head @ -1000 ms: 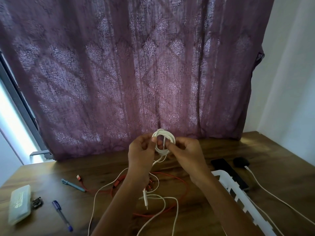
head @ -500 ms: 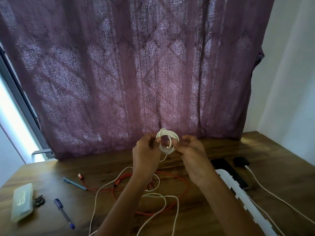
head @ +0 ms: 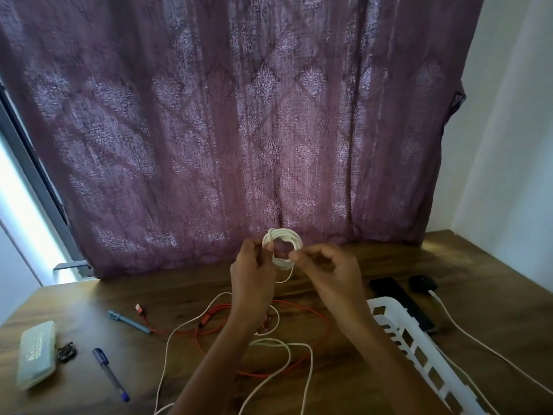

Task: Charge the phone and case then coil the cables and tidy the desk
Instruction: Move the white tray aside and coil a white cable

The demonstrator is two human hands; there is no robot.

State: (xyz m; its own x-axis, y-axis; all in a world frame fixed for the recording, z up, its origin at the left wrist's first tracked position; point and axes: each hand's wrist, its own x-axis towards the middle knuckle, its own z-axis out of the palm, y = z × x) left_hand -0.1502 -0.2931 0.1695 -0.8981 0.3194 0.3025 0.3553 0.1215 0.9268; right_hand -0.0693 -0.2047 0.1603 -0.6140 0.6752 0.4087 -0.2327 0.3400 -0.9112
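A small white cable coil (head: pixel 285 239) hangs in the air above the wooden desk (head: pixel 478 265), held between both hands. My left hand (head: pixel 251 274) pinches its left side. My right hand (head: pixel 329 271) pinches its right side with thumb and forefinger. A short loose end dangles below the coil. On the desk under my arms lie a loose white cable (head: pixel 287 348) and a tangled red cable (head: pixel 302 319). A black phone (head: pixel 398 301) lies at the right, next to a small black case (head: pixel 422 283) with a white cable (head: pixel 478 342) plugged into it.
A white slotted plastic basket (head: pixel 419 348) stands at the right front, partly over the phone. At the left lie a teal pen (head: pixel 128 321), a blue pen (head: pixel 109 373), a pale box (head: pixel 37 353) and a small dark clip (head: pixel 66 352). A purple curtain (head: pixel 239 115) hangs behind the desk.
The coil has grown rounder and tighter as the hands wound the cable; the hanging tail is shorter and the plug end lifted off the desk. The hands stayed in about the same place.
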